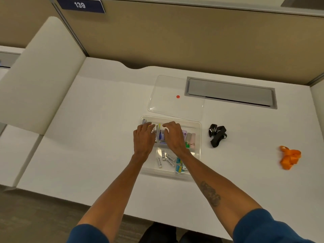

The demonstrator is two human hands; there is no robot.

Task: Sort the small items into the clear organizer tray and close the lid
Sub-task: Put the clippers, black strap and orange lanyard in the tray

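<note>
Both hands are settling small items into the far compartments of the tray.

From the head view, the clear plastic organizer tray [197,124] is sitting near the middle of the white desk [87,137], with its clear flat lid [166,88] lying detached just beyond its far edge, a red dot showing on or beneath it. The left hand [144,139] is curling its fingers down over the far-left compartment, and the right hand [173,135] is doing the same beside it; I cannot tell what either is gripping. White batteries [165,159] are lying loose in a near compartment. To do this well, I would be laying each piece flat below the rim so the lid seats. A black strap [217,135] and an orange strap [289,156] are waiting toward the desk's right edge.
</note>
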